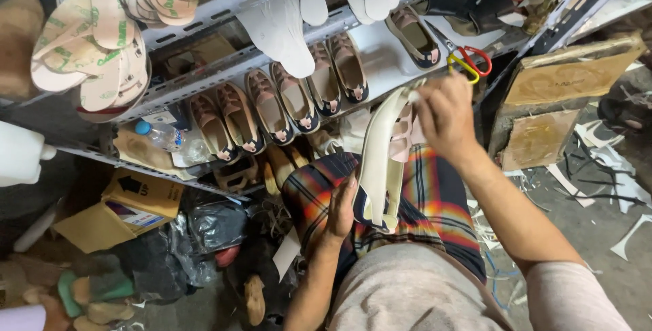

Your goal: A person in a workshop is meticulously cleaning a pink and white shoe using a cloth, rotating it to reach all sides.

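Grip: left hand point(339, 212) clasps shoe point(384, 161) heel end; right hand point(445, 117) pinches strap at toe, 1 o'clock.
Location: over lap, below shelf point(380, 49).
Handling: likely light, sole stiff, straps soft; hold by sole edges.

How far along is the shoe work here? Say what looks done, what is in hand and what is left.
Done: a row of shoes stands on the shelf. In hand: the left hand and right hand hold a cream shoe, sole up. Left: loose insoles hang unused above.
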